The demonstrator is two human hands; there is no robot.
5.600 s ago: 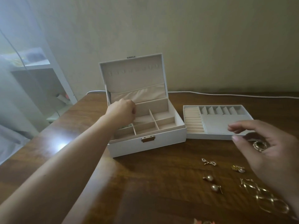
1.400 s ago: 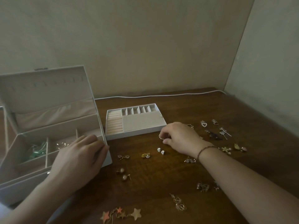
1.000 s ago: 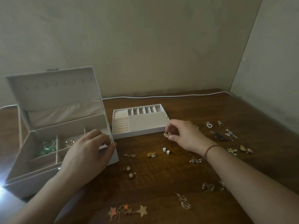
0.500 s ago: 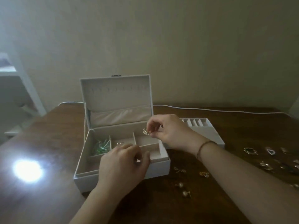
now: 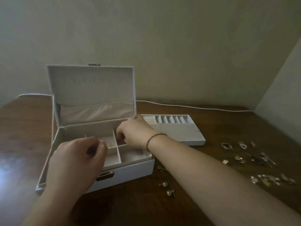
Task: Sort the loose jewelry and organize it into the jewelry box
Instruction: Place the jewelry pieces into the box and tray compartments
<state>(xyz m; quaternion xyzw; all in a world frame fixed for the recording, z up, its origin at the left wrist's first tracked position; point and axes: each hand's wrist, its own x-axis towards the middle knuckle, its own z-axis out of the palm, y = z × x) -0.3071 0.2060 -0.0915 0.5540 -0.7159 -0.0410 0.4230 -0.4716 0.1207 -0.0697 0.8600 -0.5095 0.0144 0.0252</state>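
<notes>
Left grip: the left hand hovers at lower left of the frame over the front of the open jewelry box, fingers loosely curled and holding nothing visible. Right of it on the counter lie two pearl earrings, with more loose jewelry scattered at the right edge. Farther in, the right hand, a thin bracelet at its wrist, reaches into the box's rear right compartment with fingertips pinched together; what they hold I cannot tell. A small ring lies in the middle compartment. Beyond sits the removed tray, then a white cable along the wall.
</notes>
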